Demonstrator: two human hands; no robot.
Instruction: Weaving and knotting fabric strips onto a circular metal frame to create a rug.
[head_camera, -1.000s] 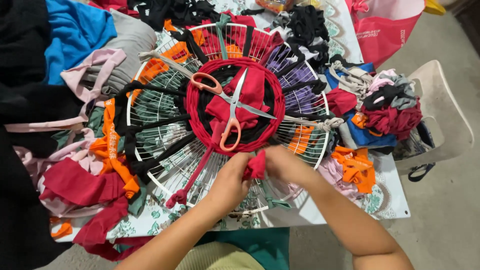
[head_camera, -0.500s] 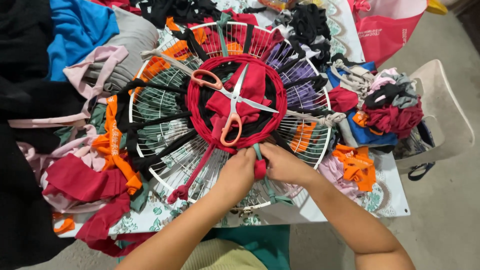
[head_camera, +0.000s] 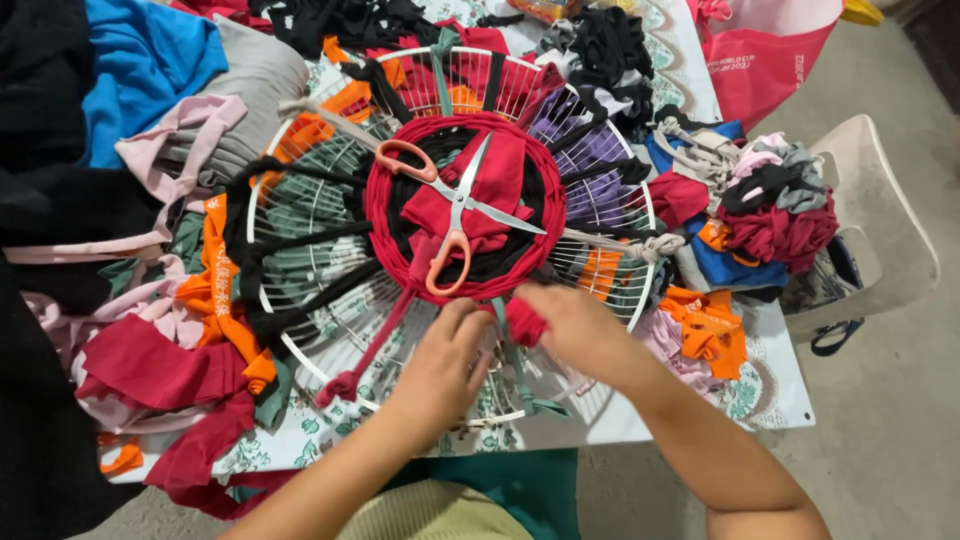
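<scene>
Pinching a dark red fabric strip (head_camera: 524, 322), the right hand (head_camera: 575, 330) has its fingers clamped on it at the near edge of the round red woven mat (head_camera: 465, 205). That mat sits in the middle of a round white wire frame (head_camera: 300, 330) on the table. The left hand (head_camera: 440, 365) rests just beside, fingers curled together over the wires, perhaps gripping a strip. Orange-handled scissors (head_camera: 450, 215) lie on the mat.
</scene>
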